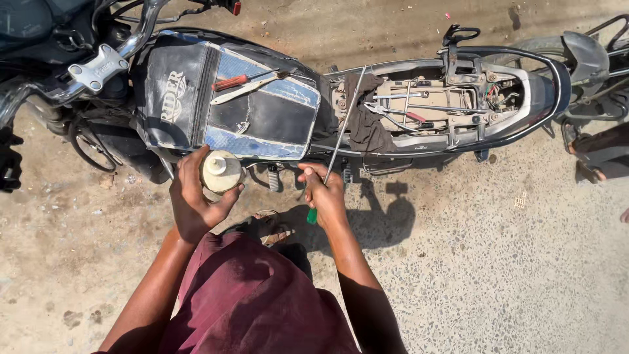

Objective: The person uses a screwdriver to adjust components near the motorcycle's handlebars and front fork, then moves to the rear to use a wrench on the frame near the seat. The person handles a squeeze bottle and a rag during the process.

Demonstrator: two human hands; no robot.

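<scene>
Standing over a motorcycle (419, 141) on a sunlit concrete yard, a person in a maroon garment (252, 301) works with both hands at the bike's near side. The left hand (193, 200), at about 10 o'clock from the person's body, is curled around a cream-coloured round part (221, 170), fingers wrapped under it and thumb at its rim. The right hand (325, 193), at about 1 o'clock, is closed in a fist on the green handle of a long screwdriver (341, 134), whose thin shaft runs up and away toward 12 o'clock, crossing the bike's frame. Between the hands, a sandalled foot (272, 226) shows on the ground. Farther off, at 11 o'clock, a red-handled screwdriver (232, 82) and a flat metal tool (246, 90) lie on the padded tank cover (196, 111). At 1 o'clock the seat is off, baring the dusty frame bay (432, 105) with a dark rag (367, 124) draped at its front end. The rear wheel and mudguard (583, 56) sit at 2 o'clock.
</scene>
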